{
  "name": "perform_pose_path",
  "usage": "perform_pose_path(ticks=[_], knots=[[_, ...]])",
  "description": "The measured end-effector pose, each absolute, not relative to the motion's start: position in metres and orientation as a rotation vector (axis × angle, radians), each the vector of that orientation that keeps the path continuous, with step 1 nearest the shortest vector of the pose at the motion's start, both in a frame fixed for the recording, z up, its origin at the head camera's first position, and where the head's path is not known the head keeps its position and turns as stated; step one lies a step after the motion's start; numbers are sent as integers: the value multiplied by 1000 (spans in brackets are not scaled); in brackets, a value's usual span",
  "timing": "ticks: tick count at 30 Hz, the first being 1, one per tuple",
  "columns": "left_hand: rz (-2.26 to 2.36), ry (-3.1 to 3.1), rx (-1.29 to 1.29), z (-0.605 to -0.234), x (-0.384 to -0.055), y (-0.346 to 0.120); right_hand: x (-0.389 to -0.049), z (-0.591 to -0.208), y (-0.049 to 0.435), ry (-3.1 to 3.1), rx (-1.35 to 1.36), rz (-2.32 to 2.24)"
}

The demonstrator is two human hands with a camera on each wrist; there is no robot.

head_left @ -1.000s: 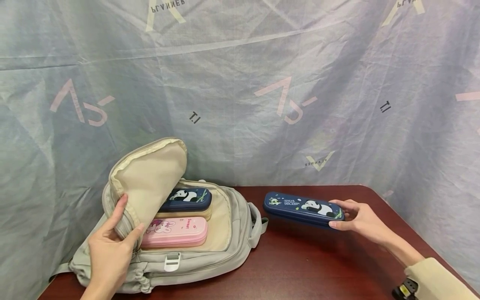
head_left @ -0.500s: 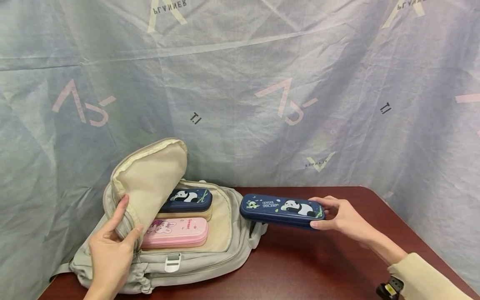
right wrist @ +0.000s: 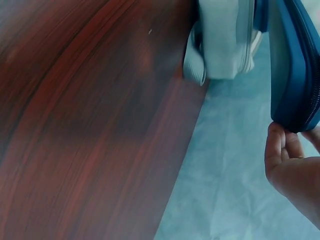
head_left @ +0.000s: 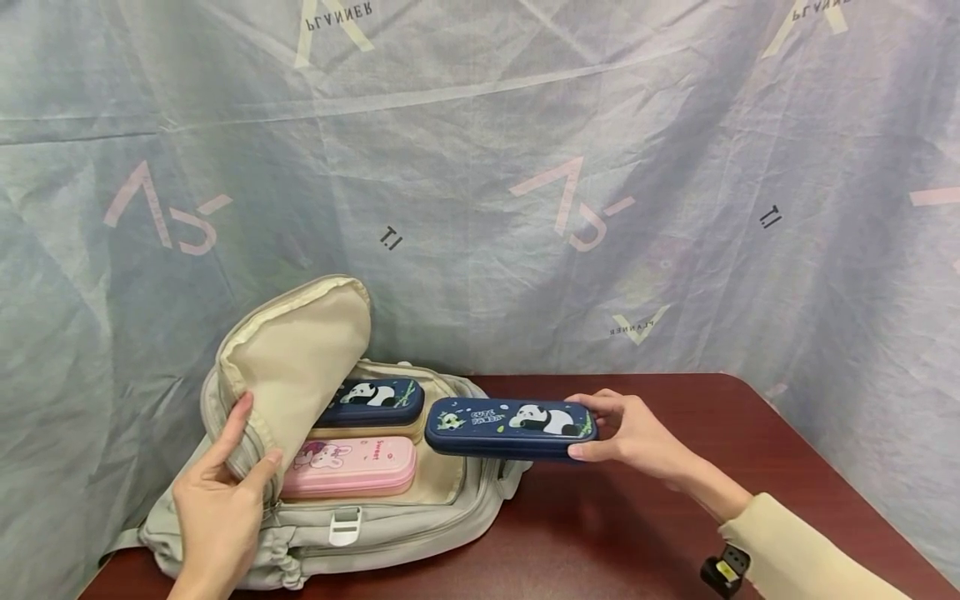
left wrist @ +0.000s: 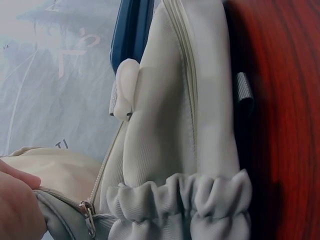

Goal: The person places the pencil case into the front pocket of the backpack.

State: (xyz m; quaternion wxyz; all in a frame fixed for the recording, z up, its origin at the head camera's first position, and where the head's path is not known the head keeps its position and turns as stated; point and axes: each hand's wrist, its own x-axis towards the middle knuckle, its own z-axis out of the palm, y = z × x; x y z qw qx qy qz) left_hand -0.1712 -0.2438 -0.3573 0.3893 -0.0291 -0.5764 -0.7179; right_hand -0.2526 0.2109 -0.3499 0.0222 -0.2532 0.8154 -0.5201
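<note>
A pale grey-green backpack (head_left: 405,546) lies on the table with its front flap (head_left: 300,358) raised. My left hand (head_left: 221,500) pinches the flap's zippered edge between thumb and fingers. Inside the pocket sit a pink rabbit pencil case (head_left: 360,465) and, behind it, a navy panda pencil case (head_left: 381,402) on top of something cream-coloured; the flap hides their left ends. By its right end my right hand (head_left: 633,437) grips a second navy panda pencil case (head_left: 510,429), thumb in front. That case is held in the air, its left end over the pocket's right side.
The dark red wooden table (head_left: 645,533) extends right of the backpack. A grey printed cloth (head_left: 465,183) hangs behind it. The backpack's top handle (right wrist: 194,60) sticks out toward the right, beneath the held case. A white buckle (head_left: 345,527) is on the backpack's near side.
My right hand has carried the navy pencil case leftward, from above the bare table to over the backpack's right side. The left hand keeps hold of the flap, nearly still.
</note>
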Motion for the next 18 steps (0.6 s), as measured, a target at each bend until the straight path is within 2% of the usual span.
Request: perform_pose_path(ticks=[18], knots=[[-1804,-1440,-74,-355,-171,-242,-268,-346,132,2486,-841,-1609]])
